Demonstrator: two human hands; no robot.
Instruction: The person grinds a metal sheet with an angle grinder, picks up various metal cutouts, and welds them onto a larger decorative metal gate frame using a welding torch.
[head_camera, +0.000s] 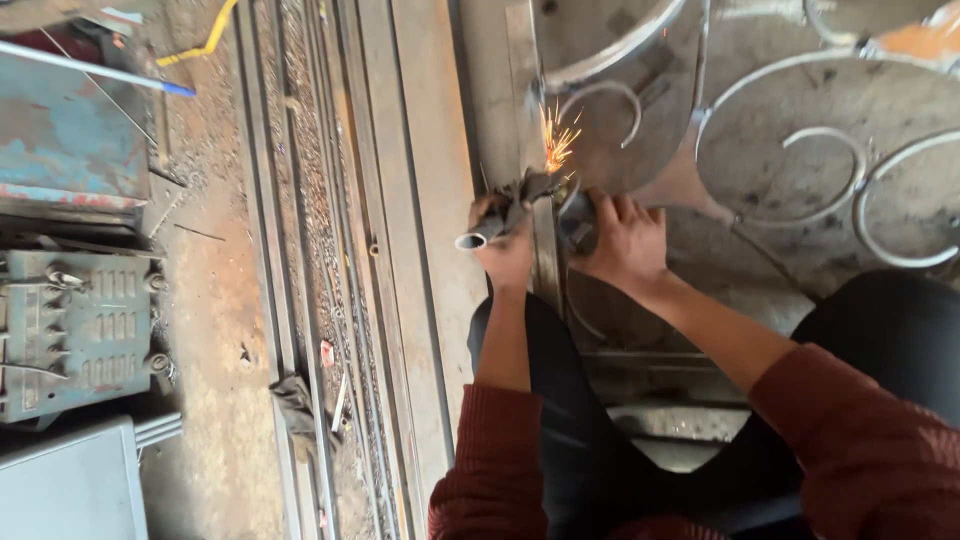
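My left hand (505, 245) is closed around the side handle, a short metal tube (476, 239), of an angle grinder (553, 196). My right hand (627, 238) grips the grinder's dark body. The disc touches a steel frame bar (523, 90) and orange sparks (557, 140) fly upward from that spot. The frame holds curved scrollwork of bent steel rod (828, 170). Both arms wear dark red sleeves (850, 440), and my knees in black trousers sit below the hands.
Long steel bars and flat strips (340, 260) lie side by side on the dusty floor to the left. A worn blue-grey welding machine (75, 330) and a rusty blue box (60, 130) stand at far left. A yellow cable (205, 40) runs at top left.
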